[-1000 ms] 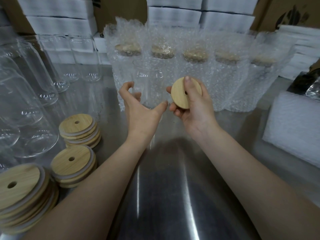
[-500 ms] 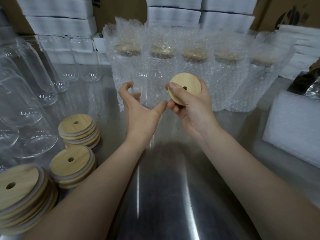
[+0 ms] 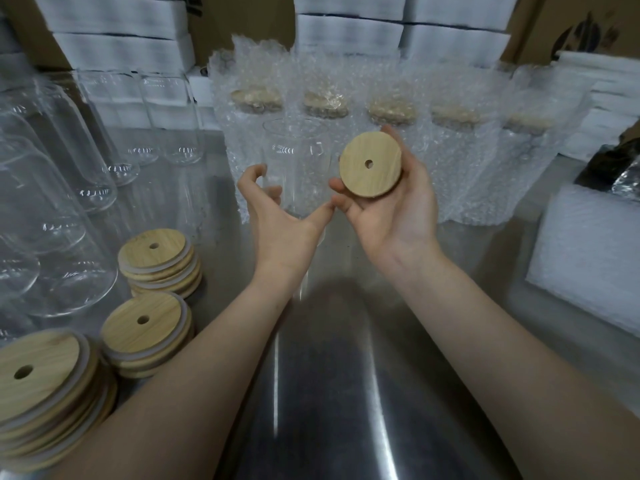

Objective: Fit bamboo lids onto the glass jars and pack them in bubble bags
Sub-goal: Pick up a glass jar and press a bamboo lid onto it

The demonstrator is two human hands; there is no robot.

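the right hand holds a bamboo lid between curled fingers and thumb. its flat face and centre hole are turned to the camera, just right of the top of a clear glass jar. the left hand curls round that jar's lower part, which stands upright on the steel table. behind stands a row of bubble bags, each with a lidded jar inside. empty jars crowd the left side, and three stacks of lids sit near the left forearm.

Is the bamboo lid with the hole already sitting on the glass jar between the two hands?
No, the right hand holds the bamboo lid in the air beside the glass jar, whose mouth is uncovered.
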